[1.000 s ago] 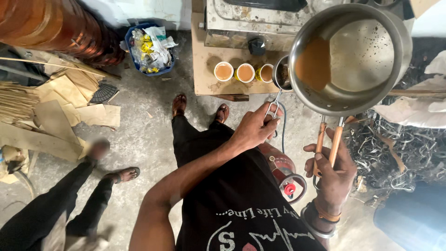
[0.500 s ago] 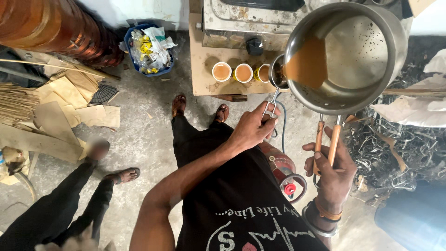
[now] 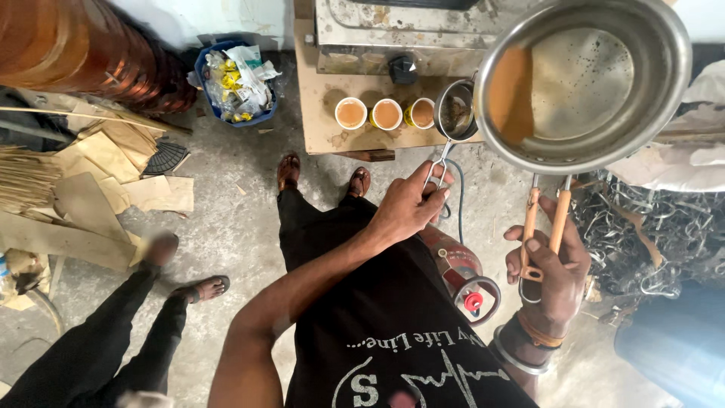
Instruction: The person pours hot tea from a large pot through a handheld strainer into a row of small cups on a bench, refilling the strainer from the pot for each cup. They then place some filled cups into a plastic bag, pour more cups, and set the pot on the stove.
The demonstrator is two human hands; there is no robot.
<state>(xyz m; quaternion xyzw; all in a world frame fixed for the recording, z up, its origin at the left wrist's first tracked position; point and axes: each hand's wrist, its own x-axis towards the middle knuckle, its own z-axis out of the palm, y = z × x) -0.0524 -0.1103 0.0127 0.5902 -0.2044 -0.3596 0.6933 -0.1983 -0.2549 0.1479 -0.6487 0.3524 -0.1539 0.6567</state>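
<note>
My right hand (image 3: pixel 550 264) grips wooden-handled tongs (image 3: pixel 545 215) clamped on a steel pot (image 3: pixel 585 79). The pot is tilted to the left and brown tea pools at its left side. My left hand (image 3: pixel 408 205) holds the wire handle of a metal strainer (image 3: pixel 455 111). The strainer hangs just under the pot's lip, over the rightmost of three small cups (image 3: pixel 387 114) of tea. The cups stand in a row on a low wooden board (image 3: pixel 317 121).
A steel stove box (image 3: pixel 393 30) sits behind the cups. A red gas cylinder (image 3: pixel 461 272) stands by my right leg. Another person's legs (image 3: pixel 113 332) are at lower left. Cardboard scraps (image 3: pixel 91 181), a blue bin of rubbish (image 3: pixel 234 79) and tangled wire (image 3: pixel 649 227) surround me.
The pot has tipped further to the left and the tea has gathered at its lip. Both hands have kept their grips.
</note>
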